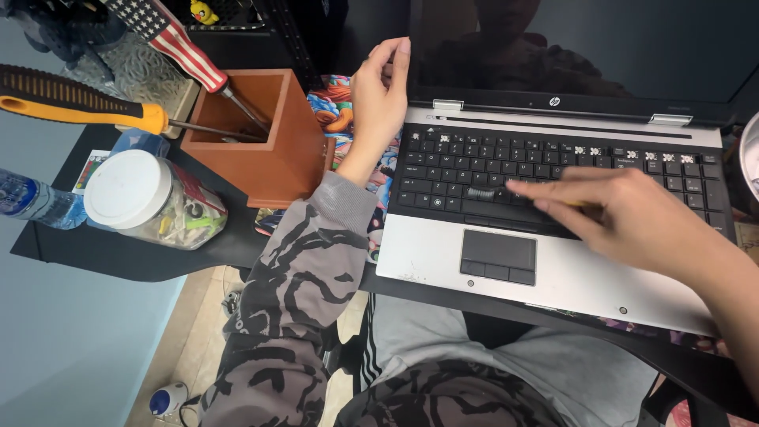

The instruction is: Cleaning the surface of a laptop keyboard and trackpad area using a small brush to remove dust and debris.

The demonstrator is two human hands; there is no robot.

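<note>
At 9 o'clock stand a clear jar with white lid [130, 194] and a wooden tool box [261, 134], untouched. The left hand [379, 99] grips the laptop [569, 277] at its left screen hinge, fingers curled on the edge. At 3 o'clock, the right hand [632, 217] pinches a thin tool on the keyboard [490, 170]. All keys look still in place, so the work seems early.

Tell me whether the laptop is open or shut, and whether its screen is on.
Open: the laptop has its lid raised and keyboard exposed. The screen is dark and shows only reflections, so it looks off.
</note>
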